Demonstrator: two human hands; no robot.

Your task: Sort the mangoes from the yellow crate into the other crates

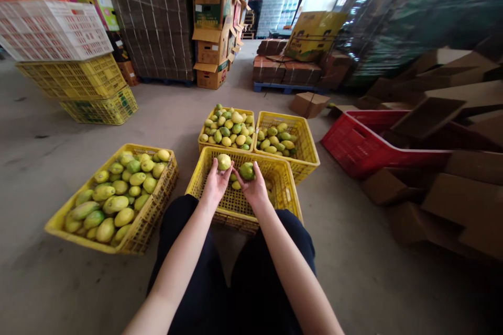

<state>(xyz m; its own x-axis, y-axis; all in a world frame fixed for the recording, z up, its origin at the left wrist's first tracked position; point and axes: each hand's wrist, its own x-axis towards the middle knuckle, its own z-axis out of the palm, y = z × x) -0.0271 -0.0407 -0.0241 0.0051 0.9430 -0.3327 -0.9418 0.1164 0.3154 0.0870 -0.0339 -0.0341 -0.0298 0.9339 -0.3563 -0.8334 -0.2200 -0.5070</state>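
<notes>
Above the near yellow crate (283,167), my left hand (215,184) holds a pale yellow lemon (223,162) in its fingers. Close beside it, my right hand (253,186) is closed on a greener lemon (247,170). The two fruits are held up side by side, a small gap between them. Below my hands, a few lemons (236,185) lie in the near crate, partly hidden by my right hand. Its left part shows bare mesh floor.
Behind stand a heaped lemon crate (227,147) and a part-filled crate (308,154). A full lemon crate (135,238) sits at left. Stacked crates (74,76), a red crate (353,149) with cardboard boxes (463,193), and a loaded blue pallet (285,88) stand around.
</notes>
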